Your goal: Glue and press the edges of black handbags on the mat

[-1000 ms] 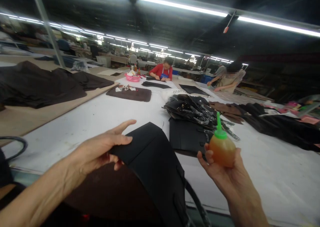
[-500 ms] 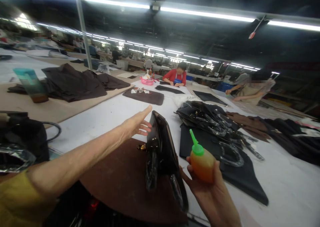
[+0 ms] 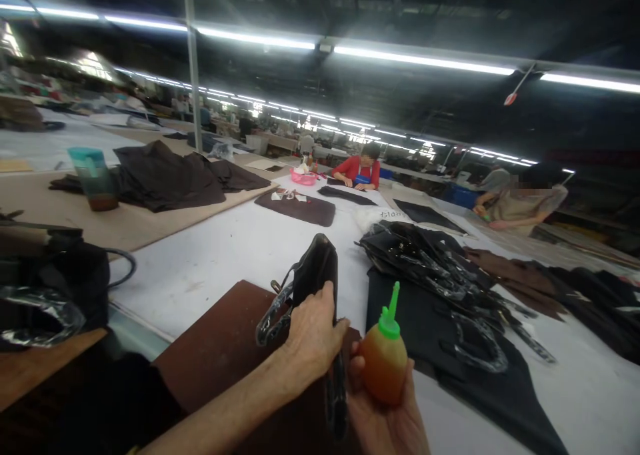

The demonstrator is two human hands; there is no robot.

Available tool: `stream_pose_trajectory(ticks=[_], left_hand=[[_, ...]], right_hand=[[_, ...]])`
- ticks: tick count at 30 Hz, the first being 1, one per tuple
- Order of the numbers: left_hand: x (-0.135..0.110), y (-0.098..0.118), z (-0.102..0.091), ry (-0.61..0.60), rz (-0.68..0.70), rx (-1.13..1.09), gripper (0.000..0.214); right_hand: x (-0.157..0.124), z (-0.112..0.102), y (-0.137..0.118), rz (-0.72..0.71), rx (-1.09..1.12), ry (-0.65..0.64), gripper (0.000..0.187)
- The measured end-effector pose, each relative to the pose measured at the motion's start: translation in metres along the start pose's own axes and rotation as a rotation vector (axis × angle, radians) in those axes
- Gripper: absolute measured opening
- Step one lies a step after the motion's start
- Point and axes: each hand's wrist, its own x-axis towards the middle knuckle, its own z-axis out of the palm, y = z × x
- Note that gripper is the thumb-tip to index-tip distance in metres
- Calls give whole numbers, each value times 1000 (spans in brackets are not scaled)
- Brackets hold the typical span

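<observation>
Head view: the left hand (image 3: 314,335) is clamping its fingers over the black handbag (image 3: 320,275), standing on edge on the brown mat (image 3: 220,348) on the bench (image 3: 220,255). The bag looks soft and floppy, so the upper rim is likely the best hold. The right hand (image 3: 387,418) is cradling a light, squeezable glue bottle (image 3: 384,358), fingers wrapped around its body.

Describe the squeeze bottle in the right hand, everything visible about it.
The squeeze bottle is small and rounded, of translucent plastic, and looks filled with an amber-orange liquid. A bright green cap with a long tapered nozzle tops it; the nozzle points up, leaning slightly right. It stands nearly upright in the palm of the right hand, thumb against its left side, beside the black bag.
</observation>
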Motion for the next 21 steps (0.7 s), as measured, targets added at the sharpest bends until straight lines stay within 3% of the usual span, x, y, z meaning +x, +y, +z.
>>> stream_pose_trajectory(ticks=[3,6,8,11,13,16,21], left_hand=[[6,-9,-10,-48,32,22,23],[4,-21,-37,-93,199,-20,17],[2,-28,-63,-178,315,-54,18],[-6,-39,-97,-401,412,-169,22],[-13,-49,-108,-513,395,-246,21],[-24,-66,-112,-545,329,-309,22],[-32,-83,-121,-666,196,-376,26]], right_hand=[[-2,-11,-7,-86,-44,5,35],[-11,-11,-28,-169,-95,49,39],[-22,-2,-42,-225,-156,44,45],[-40,16,-56,-288,-277,-27,56],[-51,27,-58,-303,-324,-57,59],[-59,41,-54,-302,-349,-67,60],[-51,69,-43,-346,-308,-68,53]])
